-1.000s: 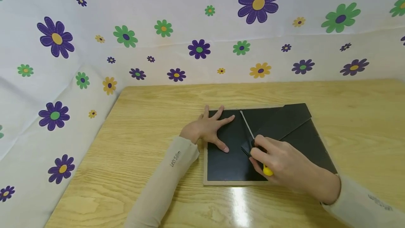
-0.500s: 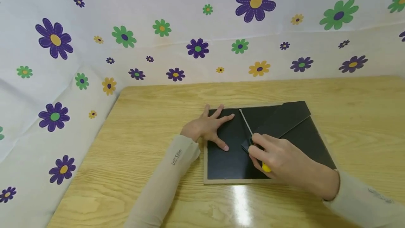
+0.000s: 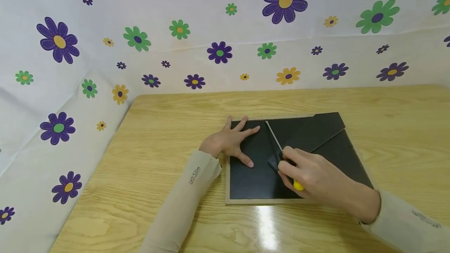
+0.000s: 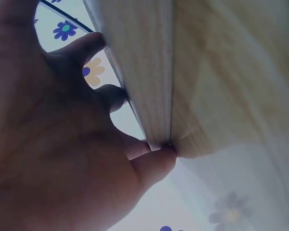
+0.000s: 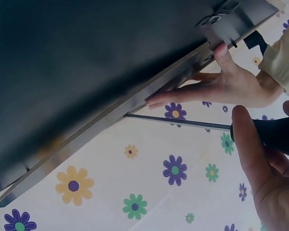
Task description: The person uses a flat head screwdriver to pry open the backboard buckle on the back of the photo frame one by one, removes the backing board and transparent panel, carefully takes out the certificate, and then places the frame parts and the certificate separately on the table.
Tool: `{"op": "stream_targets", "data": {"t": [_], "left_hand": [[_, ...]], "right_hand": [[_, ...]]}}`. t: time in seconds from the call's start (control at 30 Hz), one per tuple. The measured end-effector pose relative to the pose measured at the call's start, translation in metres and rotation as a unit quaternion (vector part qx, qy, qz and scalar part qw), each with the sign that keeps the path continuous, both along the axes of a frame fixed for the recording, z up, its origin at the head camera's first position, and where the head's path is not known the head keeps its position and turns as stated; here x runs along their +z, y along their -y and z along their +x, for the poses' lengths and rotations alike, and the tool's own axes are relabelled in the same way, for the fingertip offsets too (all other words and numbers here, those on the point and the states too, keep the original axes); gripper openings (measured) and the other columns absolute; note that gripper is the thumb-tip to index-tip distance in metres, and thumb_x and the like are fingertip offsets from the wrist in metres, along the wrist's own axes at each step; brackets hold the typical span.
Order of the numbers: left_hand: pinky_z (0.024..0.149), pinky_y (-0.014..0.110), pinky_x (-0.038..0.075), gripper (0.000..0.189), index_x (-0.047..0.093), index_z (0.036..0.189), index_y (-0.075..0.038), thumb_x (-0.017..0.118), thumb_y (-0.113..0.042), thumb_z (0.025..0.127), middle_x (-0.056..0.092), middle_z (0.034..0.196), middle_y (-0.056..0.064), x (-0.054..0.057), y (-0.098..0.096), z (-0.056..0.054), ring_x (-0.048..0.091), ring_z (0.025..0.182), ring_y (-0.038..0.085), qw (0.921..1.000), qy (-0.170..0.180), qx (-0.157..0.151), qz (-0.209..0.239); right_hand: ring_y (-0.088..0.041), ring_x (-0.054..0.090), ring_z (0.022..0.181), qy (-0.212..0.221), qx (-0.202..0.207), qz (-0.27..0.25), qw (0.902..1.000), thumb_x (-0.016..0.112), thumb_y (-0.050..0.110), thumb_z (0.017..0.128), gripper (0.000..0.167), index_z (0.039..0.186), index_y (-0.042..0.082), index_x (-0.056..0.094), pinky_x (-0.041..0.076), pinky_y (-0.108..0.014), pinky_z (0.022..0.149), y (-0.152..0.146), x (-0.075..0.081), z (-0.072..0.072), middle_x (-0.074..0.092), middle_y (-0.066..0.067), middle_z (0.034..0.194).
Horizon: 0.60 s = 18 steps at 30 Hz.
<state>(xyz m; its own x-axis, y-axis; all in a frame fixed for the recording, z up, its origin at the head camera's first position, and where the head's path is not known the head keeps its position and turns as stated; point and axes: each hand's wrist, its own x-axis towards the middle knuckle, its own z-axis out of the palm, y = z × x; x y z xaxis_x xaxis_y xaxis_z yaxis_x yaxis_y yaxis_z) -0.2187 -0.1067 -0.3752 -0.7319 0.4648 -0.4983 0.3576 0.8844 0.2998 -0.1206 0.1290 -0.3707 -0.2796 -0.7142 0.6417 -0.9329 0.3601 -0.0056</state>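
Note:
A picture frame (image 3: 253, 186) lies face down, its black backing board up and a thin light wooden rim around it. My left hand (image 3: 230, 141) presses on its left part, fingers spread; in the left wrist view, fingertips meet the wooden rim (image 4: 147, 67). My right hand (image 3: 313, 177) grips the black and yellow handle of a screwdriver (image 3: 274, 136). The tip of its metal shaft is at the backing's far edge, right of my left fingers. A black easel leg (image 3: 316, 132) lies diagonally across the backing, partly hidden by my right hand.
The frame rests on a wood-grain table (image 3: 168, 128). Behind and to the left, a white flower-print cloth (image 3: 154, 59) rises from the table's edges. A bright light reflection shows on the table in front of the frame.
The screwdriver tip has shifted slightly toward the far edge of the backing since a second ago. My left hand has stayed in place on the frame.

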Motion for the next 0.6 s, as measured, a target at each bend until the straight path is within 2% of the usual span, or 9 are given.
{"op": "stream_targets", "data": {"t": [0.17,0.43,0.6], "left_hand": [[0.114,0.066,0.023,0.110,0.012,0.163,-0.042,0.083,-0.054,0.079,-0.018,0.168,-0.006,-0.0016,-0.0008,-0.0002,-0.027,0.149,0.036,1.0000,0.002,0.004,-0.004],[0.113,0.067,0.023,0.109,0.011,0.162,-0.042,0.082,-0.053,0.080,-0.018,0.168,-0.006,-0.0011,0.0000,0.0000,-0.028,0.148,0.035,1.0000,0.007,0.006,-0.002],[0.113,0.067,0.023,0.109,0.012,0.163,-0.042,0.082,-0.053,0.080,-0.018,0.168,-0.006,-0.0005,-0.0002,0.0000,-0.028,0.148,0.034,1.0000,0.005,0.004,0.000]], "right_hand": [[-0.007,0.032,0.063,0.002,0.008,0.010,0.9999,0.030,0.015,0.107,0.035,0.078,0.012,0.049,0.027,-0.012,0.048,-0.0003,-0.0029,0.0028,0.039,-0.002,0.085],[-0.007,0.031,0.063,0.013,0.014,0.027,0.9995,0.027,0.017,0.107,0.035,0.079,0.013,0.047,0.028,-0.012,0.048,-0.0010,-0.0062,0.0051,0.038,-0.002,0.086],[-0.008,0.033,0.064,0.008,0.007,0.020,0.9998,0.028,0.016,0.107,0.035,0.079,0.012,0.049,0.030,-0.013,0.049,-0.0013,-0.0061,0.0065,0.039,-0.002,0.087]]}}
